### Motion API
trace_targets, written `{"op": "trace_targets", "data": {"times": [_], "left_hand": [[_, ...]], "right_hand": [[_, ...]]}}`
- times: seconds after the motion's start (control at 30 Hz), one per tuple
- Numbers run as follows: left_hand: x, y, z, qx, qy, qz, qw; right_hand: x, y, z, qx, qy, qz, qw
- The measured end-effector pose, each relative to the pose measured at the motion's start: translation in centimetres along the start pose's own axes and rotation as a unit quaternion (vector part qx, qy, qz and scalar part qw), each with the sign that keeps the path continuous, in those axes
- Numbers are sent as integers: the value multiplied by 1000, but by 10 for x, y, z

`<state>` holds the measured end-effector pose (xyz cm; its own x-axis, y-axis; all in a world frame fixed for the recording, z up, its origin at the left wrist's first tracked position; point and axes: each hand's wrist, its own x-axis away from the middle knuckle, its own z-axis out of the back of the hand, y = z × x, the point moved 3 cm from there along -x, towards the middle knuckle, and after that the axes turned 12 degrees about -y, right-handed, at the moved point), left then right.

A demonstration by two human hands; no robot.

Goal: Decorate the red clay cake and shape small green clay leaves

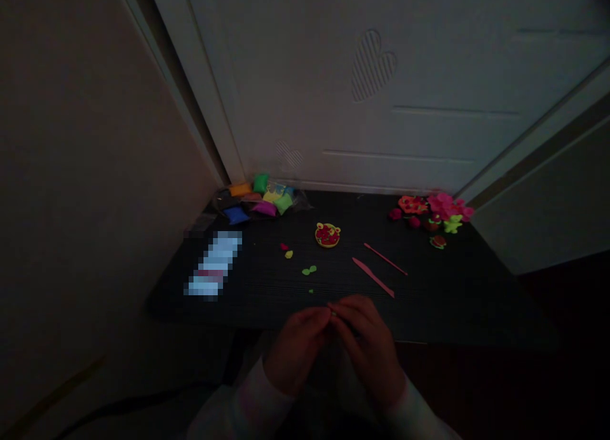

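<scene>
Left hand [298, 348]: pinching a tiny bit [333, 313], fingers narrow
Right hand [370, 348]: pinching the same bit, fingers narrow
Bit: sitting between both hands, near the bench's front edge
Bench [443, 300]: carrying the knife [373, 277] beside the stick [386, 260]

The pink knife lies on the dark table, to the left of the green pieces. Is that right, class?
Not quite: the head view shows the pink knife to the right of the green pieces, not the left. It does lie on the dark table.
</scene>
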<state>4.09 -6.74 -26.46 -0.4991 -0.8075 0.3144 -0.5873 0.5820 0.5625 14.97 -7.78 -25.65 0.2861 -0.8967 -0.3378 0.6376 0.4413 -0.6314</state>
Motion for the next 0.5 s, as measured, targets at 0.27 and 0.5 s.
{"op": "trace_targets", "data": {"times": [0.27, 0.5], "left_hand": [[-4, 1, 12, 3, 17, 14, 1000], [-4, 4, 12, -9, 51, -8, 999]], "right_hand": [[5, -3, 0, -47, -32, -10, 998], [5, -3, 3, -83, -20, -43, 995]]}}
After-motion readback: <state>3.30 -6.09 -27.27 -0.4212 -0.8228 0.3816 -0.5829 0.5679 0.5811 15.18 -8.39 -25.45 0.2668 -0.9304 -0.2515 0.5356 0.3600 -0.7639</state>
